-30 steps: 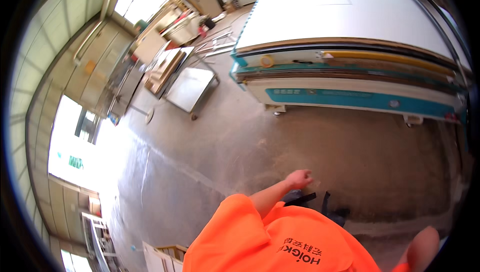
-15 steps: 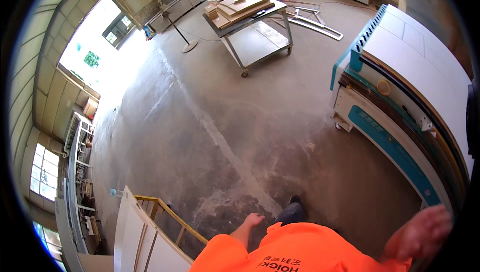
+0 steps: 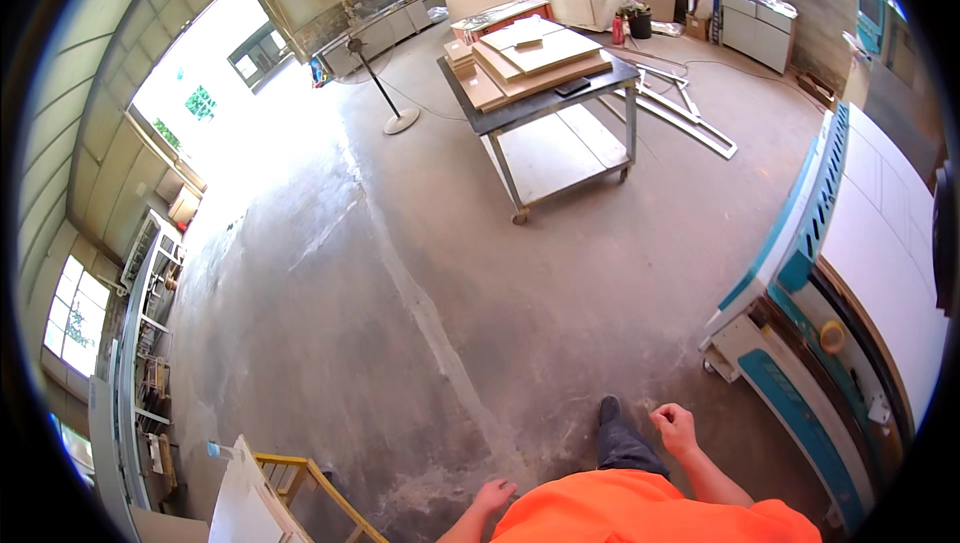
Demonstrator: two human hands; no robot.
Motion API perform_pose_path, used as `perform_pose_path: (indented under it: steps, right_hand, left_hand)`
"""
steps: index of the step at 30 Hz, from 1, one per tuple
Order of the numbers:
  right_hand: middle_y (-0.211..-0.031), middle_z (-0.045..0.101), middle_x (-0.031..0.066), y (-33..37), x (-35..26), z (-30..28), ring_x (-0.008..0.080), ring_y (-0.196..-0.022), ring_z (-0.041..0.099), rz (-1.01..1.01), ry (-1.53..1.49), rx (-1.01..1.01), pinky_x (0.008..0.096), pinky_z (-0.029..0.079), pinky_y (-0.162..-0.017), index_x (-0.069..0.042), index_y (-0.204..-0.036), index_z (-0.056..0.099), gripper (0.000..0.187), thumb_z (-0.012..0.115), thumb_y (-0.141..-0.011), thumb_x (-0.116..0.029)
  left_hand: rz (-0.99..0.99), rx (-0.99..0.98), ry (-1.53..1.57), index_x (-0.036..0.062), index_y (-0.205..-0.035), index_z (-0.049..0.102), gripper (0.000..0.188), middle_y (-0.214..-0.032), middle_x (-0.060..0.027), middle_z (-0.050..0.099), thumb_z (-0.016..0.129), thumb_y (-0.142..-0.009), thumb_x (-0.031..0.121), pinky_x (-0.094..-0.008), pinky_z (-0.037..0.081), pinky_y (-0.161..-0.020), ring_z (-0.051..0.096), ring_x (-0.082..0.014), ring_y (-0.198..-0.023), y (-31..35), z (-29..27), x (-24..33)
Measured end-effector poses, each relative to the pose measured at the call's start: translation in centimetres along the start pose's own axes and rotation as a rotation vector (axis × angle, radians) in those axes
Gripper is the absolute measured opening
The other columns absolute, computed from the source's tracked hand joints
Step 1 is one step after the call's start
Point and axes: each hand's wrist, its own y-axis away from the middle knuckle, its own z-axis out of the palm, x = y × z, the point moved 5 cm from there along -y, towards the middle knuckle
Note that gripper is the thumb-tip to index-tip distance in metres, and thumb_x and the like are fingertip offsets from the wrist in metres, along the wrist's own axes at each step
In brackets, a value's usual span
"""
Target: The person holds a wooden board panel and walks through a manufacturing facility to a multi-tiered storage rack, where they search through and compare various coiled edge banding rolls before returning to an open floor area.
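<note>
My left hand point(image 3: 494, 494) hangs low beside my orange shirt point(image 3: 640, 508), its fingers loosely curled with nothing visible in them. On the other side, my right hand point(image 3: 676, 429) is held forward over the floor, its fingers folded in and no object showing. Neither hand touches anything. Nearest to the right hand is a white and teal machine point(image 3: 800, 413) with a long white top. One dark shoe point(image 3: 610, 408) shows ahead of my body.
Ahead stands a wheeled metal table point(image 3: 560, 148) stacked with wooden boards point(image 3: 535, 51). A pole on a round base point(image 3: 402, 121) is left of it; white frames point(image 3: 690, 123) lie on the floor to its right. A yellow frame point(image 3: 320, 478) and pale panel point(image 3: 250, 503) stand near left.
My right hand has swung from the machine's side to in front of my body. The wheeled table looks nearer, and the machine has shifted right and down in view.
</note>
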Motion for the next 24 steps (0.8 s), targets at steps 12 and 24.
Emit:
perform_pose_path:
  steps: [12,24]
  right_hand:
    - [-0.072,0.062,0.0068,-43.2,-14.8,20.2,0.0148,-0.066,0.058,-0.177,0.35,-0.354,0.0316,0.046,-0.06,-0.002,-0.082,0.06,0.03,0.047,-0.094,-0.026]
    - [-0.059,0.061,0.007,-43.5,3.4,14.5,0.0154,-0.05,0.056,0.64,0.285,0.319,0.0317,0.046,-0.049,-0.003,-0.059,0.062,0.011,0.064,-0.069,-0.008]
  left_hand:
    - [-0.201,-0.297,0.319,0.017,-0.138,0.044,0.057,-0.141,-0.014,0.043,0.05,-0.09,0.047,-0.0503,0.041,-0.096,0.05,-0.0357,-0.119,-27.2,-8.0,-9.8]
    - [-0.115,0.126,0.221,0.0007,-0.089,0.068,0.034,-0.074,-0.0115,0.066,0.059,-0.082,0.032,-0.0306,0.049,-0.065,0.063,-0.0176,-0.067,-59.8,-56.2,11.3]
